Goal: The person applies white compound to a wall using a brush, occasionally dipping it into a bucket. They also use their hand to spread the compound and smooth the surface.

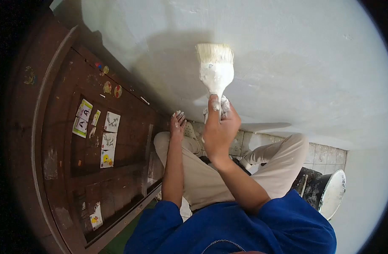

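My right hand (220, 127) is wrapped round the handle of a wide paintbrush (217, 70), thumb along the near side. White paint coats the brush's lower part and smears my fingers. Its pale bristles point up and overlap the whitish wall (278, 67), with a shadow cast to their left. My left hand (177, 123) is lower and to the left, near my knee, its fingers stretched out and holding nothing. White paint covers those fingertips too.
A dark brown wooden door (130, 127) with stickers (111, 122) stands close on the left. At the lower right is a paint-stained bucket (332, 194) with a white inside. Tiled floor (323, 156) shows around my bent legs.
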A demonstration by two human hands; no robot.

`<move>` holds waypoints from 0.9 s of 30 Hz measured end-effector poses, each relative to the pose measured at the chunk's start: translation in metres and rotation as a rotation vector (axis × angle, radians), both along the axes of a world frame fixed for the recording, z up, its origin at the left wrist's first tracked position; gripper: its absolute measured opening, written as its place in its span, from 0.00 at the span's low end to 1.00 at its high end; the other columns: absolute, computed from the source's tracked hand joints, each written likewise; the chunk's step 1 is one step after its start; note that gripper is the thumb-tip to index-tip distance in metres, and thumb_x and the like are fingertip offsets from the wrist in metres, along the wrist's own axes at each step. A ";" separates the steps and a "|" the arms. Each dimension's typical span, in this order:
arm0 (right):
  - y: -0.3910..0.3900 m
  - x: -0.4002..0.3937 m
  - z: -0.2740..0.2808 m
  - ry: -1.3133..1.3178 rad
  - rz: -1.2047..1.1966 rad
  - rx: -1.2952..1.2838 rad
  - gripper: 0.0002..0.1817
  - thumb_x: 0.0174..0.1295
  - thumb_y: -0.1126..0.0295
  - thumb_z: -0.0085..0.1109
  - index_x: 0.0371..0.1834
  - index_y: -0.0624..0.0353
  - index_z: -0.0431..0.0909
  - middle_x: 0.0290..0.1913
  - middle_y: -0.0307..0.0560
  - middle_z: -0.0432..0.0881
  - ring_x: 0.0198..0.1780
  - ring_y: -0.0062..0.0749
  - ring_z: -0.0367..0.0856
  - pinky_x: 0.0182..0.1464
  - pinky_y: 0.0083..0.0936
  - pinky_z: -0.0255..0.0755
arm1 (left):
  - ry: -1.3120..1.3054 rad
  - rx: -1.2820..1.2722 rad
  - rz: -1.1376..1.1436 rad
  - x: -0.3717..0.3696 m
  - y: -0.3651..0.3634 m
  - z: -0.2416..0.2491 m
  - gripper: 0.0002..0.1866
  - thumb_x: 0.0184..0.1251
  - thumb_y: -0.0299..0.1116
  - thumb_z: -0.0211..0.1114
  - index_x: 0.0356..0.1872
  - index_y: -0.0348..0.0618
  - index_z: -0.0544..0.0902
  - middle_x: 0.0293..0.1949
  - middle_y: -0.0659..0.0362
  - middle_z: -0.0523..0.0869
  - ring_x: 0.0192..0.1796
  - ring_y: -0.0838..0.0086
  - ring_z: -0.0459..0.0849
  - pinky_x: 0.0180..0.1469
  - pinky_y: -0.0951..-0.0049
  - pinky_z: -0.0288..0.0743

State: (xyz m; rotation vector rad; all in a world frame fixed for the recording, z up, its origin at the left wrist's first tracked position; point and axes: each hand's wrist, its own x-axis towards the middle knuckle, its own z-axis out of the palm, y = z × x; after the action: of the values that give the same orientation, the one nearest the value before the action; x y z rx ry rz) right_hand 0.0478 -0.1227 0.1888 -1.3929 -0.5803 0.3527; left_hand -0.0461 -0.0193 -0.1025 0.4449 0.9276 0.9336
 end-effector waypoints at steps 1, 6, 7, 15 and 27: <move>0.004 0.003 -0.002 -0.026 -0.013 0.017 0.15 0.70 0.65 0.51 0.28 0.64 0.74 0.19 0.28 0.66 0.23 0.11 0.57 0.23 0.17 0.51 | 0.032 -0.005 -0.016 0.000 0.001 0.002 0.32 0.70 0.52 0.52 0.69 0.43 0.62 0.66 0.52 0.67 0.69 0.61 0.65 0.70 0.58 0.57; -0.011 0.003 -0.155 -0.278 -0.064 -0.514 0.15 0.67 0.66 0.54 0.29 0.70 0.76 0.19 0.51 0.75 0.24 0.21 0.64 0.27 0.31 0.61 | 0.068 0.012 -0.017 0.005 -0.003 0.014 0.32 0.71 0.52 0.50 0.69 0.44 0.61 0.66 0.52 0.67 0.69 0.61 0.64 0.70 0.59 0.57; -0.019 0.003 -0.161 -0.225 -0.049 -0.533 0.15 0.67 0.66 0.54 0.30 0.70 0.76 0.19 0.50 0.75 0.24 0.21 0.63 0.27 0.30 0.61 | 0.068 0.004 -0.013 0.003 -0.004 0.012 0.32 0.72 0.52 0.50 0.70 0.44 0.61 0.67 0.52 0.67 0.69 0.61 0.64 0.70 0.59 0.57; -0.016 0.008 -0.035 -0.120 0.038 -0.152 0.16 0.68 0.65 0.54 0.30 0.69 0.76 0.18 0.44 0.72 0.22 0.21 0.62 0.24 0.26 0.59 | 0.079 -0.013 -0.051 0.002 0.001 0.005 0.31 0.72 0.51 0.50 0.69 0.45 0.62 0.66 0.52 0.67 0.69 0.61 0.64 0.70 0.58 0.55; -0.022 0.005 -0.075 -0.213 -0.020 -0.029 0.13 0.67 0.67 0.55 0.32 0.68 0.77 0.16 0.46 0.71 0.20 0.21 0.63 0.22 0.27 0.61 | 0.042 0.031 -0.033 -0.003 -0.005 0.001 0.30 0.70 0.49 0.51 0.68 0.44 0.64 0.65 0.53 0.69 0.68 0.60 0.65 0.69 0.57 0.56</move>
State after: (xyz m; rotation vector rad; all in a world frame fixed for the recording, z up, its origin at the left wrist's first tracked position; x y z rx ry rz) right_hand 0.0525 -0.1445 0.1135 -1.4733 -0.7378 0.1980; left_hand -0.0491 -0.0246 -0.1020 0.5065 0.9419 0.9129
